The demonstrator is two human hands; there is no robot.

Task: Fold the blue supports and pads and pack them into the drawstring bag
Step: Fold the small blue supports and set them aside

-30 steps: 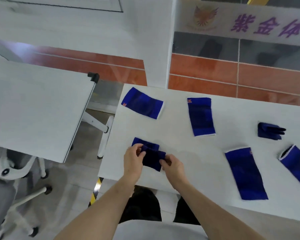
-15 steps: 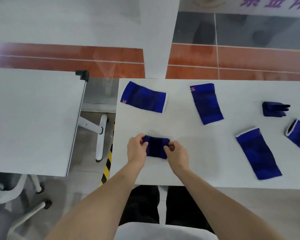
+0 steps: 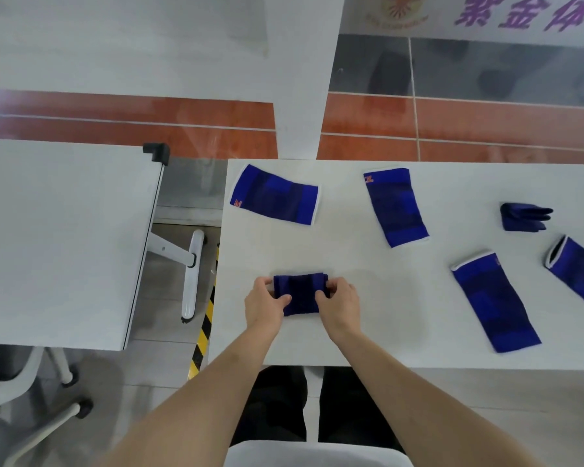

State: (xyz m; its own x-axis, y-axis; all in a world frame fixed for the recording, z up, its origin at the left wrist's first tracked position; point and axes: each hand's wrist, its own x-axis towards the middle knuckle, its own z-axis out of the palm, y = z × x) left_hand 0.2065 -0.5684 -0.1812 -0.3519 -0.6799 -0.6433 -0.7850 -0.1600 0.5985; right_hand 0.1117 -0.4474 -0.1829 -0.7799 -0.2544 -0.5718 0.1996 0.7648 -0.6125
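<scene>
1. A sports or institutional hall: a wall banner (image 3: 506, 11) carries an emblem and large purple characters.
2. White wheeled folding tables (image 3: 64, 237) stand on a tiled floor (image 3: 452, 123).

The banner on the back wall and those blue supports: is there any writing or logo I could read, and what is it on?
"紫金体", in purple, cut off at the frame's edge: banner.
Round emblem on the banner: its text is too blurred to read.
Orange marks on the far-left support and the middle support: too small to read.
</scene>
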